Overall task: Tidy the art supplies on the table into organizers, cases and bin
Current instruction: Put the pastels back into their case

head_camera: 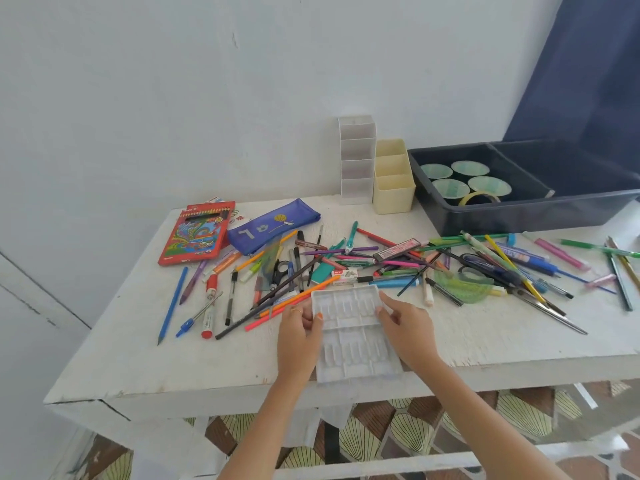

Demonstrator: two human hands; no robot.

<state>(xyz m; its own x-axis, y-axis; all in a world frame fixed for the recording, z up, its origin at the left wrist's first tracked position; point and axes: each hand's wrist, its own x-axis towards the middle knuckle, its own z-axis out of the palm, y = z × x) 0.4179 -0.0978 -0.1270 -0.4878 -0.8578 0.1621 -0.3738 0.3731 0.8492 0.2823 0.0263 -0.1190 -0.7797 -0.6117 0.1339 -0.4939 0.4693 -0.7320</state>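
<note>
1. The person had the clear plastic hinged case (353, 334) lying at the near edge of the white wooden table (173, 358), right in front of them. It looked opened out flat, I'd guess so the loose stuff could go straight in.
2. The left hand (299, 337) gripped the case's left edge, thumb on top. The right hand (407, 327) pinched the right edge of the far half. To me it looked like they were just steadying it.
3. I couldn't make out anything in the case's slots.
4. The scatter of pens, pencils and markers (381, 265) lay just beyond it, so still to be sorted.
5. Far side, by the wall, stood a white tiered plastic organizer (356, 161) and a cream three-pocket organizer (393, 181). I saw nothing poking out of either.
6. The dark blue plastic bin (519, 216) at far right held four pale green round cups and a yellowish tape roll (479, 198).
7. At far left were a blue zip pencil pouch (273, 225) and a red coloured-pencil box (195, 233), contents hidden.
</note>
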